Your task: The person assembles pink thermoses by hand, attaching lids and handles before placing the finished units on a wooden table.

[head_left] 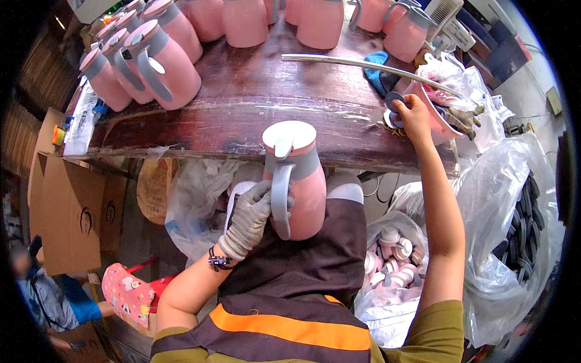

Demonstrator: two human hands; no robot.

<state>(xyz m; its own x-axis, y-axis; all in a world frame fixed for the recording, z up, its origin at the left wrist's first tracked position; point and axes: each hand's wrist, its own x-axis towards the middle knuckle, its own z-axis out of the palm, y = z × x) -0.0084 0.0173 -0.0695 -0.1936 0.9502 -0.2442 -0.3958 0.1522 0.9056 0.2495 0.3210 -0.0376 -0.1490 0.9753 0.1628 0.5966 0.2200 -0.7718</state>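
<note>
My left hand [247, 219], in a striped work glove, is closed round the grey handle of a pink insulated jug [310, 202]. The jug stands upright above my lap at the table's front edge, its white lid on top. Over the table's right end, my bare right hand [415, 118] pinches a dark grey round piece [393, 98] between thumb and fingers. Right beside that hand is a pink basin [437, 112] with a grey glove [463, 120] and plastic in it. A small white and blue round piece [392, 120] lies just below the fingers.
More pink jugs [172, 75] stand along the back and left of the dark wooden table [260, 91]. A metal tube [339, 59] slants toward the basin. Bags of lids [393, 260] and dark handles [523, 233] sit at my right. A cardboard box [69, 218] and another person [51, 296] are at left.
</note>
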